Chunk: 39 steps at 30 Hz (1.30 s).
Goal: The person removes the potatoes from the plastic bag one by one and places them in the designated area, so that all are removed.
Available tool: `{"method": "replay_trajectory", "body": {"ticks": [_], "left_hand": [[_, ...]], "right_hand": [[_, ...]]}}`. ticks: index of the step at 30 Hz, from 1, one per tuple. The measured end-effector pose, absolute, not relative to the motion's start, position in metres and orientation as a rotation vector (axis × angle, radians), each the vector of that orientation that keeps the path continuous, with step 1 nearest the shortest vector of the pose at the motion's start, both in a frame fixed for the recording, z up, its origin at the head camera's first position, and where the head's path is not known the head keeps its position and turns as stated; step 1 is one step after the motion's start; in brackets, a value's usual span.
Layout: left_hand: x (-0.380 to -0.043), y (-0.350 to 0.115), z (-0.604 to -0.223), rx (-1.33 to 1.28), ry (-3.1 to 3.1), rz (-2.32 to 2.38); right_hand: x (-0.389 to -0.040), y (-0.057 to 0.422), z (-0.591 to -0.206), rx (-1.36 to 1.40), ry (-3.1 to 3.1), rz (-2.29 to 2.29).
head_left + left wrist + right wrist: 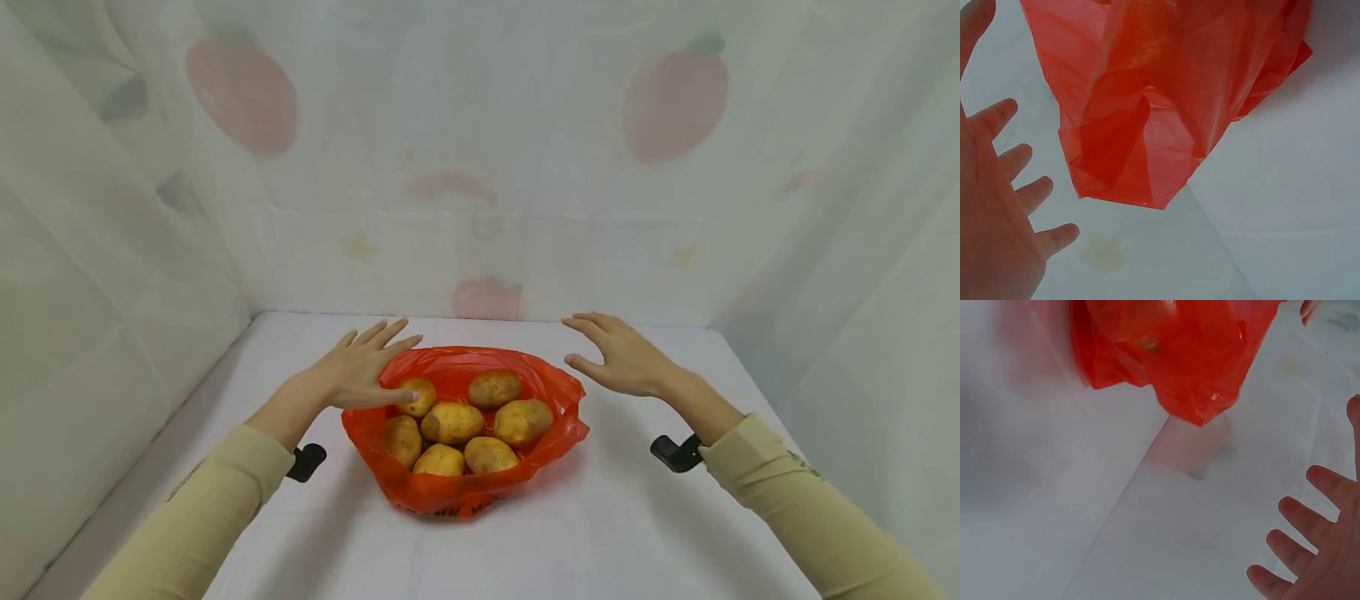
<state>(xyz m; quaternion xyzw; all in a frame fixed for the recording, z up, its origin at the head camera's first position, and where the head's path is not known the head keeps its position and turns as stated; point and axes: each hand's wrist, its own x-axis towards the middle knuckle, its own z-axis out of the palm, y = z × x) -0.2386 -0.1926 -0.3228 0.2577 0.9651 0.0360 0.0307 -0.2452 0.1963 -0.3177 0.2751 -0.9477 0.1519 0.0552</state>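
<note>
A red plastic bag [480,492] lies on the white table with its mouth spread wide, and several potatoes [452,423] show inside. Over the bag's left rim is my left hand [363,371], fingers spread, its thumb in front of one potato; whether it touches the bag I cannot tell. Off the bag's right side hovers my right hand [626,354], fingers extended, holding nothing. In the left wrist view the bag's side [1147,125] stands apart from the fingers. From the right wrist the bag [1179,356] appears beyond the spread right fingers.
The white tabletop [600,533] runs around the bag. Behind it hangs a pale curtain [480,208] printed with fruit, with more sheeting at left and right. Black straps or mounts [678,454] sit on both wrists.
</note>
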Motion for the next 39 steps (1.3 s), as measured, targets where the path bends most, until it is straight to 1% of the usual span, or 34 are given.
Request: {"method": "replay_trajectory", "body": {"ticks": [13, 24, 35, 39], "left_hand": [[-0.235, -0.212, -0.345, 0.776, 2.979, 0.288], [-0.234, -0.223, -0.356, 0.673, 2.969, 0.468], [-0.232, -0.231, -0.366, 0.630, 2.961, 0.594], [-0.230, -0.233, -0.370, 0.594, 2.931, 0.661]], "right_hand": [[-0.236, 0.182, -0.320, 0.919, -2.829, 0.570], [-0.228, 0.168, -0.322, 0.990, -2.752, 0.684], [-0.219, 0.149, -0.333, 1.094, -2.699, 0.936], [-0.217, 0.142, -0.341, 1.160, -2.674, 0.960]]}}
